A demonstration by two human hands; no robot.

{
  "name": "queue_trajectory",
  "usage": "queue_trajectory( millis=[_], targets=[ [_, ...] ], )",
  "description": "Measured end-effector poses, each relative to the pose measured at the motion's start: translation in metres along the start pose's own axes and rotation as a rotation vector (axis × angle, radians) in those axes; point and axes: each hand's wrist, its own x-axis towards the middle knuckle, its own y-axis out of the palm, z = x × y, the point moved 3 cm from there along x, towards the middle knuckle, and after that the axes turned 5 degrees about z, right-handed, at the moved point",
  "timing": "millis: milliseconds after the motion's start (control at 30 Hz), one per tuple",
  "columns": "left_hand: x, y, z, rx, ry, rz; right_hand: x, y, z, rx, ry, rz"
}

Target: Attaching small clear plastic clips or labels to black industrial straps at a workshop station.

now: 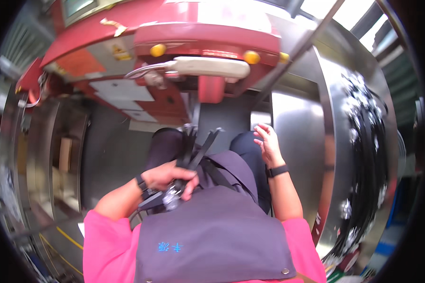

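My left hand is closed around a bunch of long black strips above my lap. Shiny, silvery or clear ends hang out below the fist, and more ends stick up over my knees. Motion blur hides what these ends are. Over my right thigh, my right hand is raised with fingers apart and slightly bent, and nothing shows in it.
Ahead stands a red machine with yellow knobs and a pale bar across its front. To the right, a metal bench carries a heap of similar black strips. Metal shelving stands at left.
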Motion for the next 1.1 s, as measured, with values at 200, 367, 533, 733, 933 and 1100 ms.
queue_trajectory(
  millis=[200, 367, 533, 733, 933, 1100],
  targets=[
    [0.064, -0.024, -0.019, -0.227, 0.628, -0.181, -0.048, 0.086, 0.054, -0.137, -0.142, 0.482],
    [0.072, -0.015, -0.039, -0.310, 0.798, -0.146, -0.065, 0.115, 0.091, -0.461, -0.275, 0.532],
    [0.071, -0.016, -0.039, -0.227, 0.844, -0.183, -0.075, 0.126, 0.107, -0.671, -0.458, 0.444],
    [0.067, -0.013, -0.039, -0.085, 0.907, -0.216, -0.082, 0.129, 0.118, -0.893, -0.948, 0.349],
    [0.068, -0.009, -0.042, -0.046, 0.916, -0.247, -0.084, 0.126, 0.114, -0.848, -0.944, 0.260],
    [0.076, -0.006, -0.048, -0.144, 0.944, -0.273, -0.076, 0.126, 0.108, -0.685, -0.761, 0.189]
  ],
)
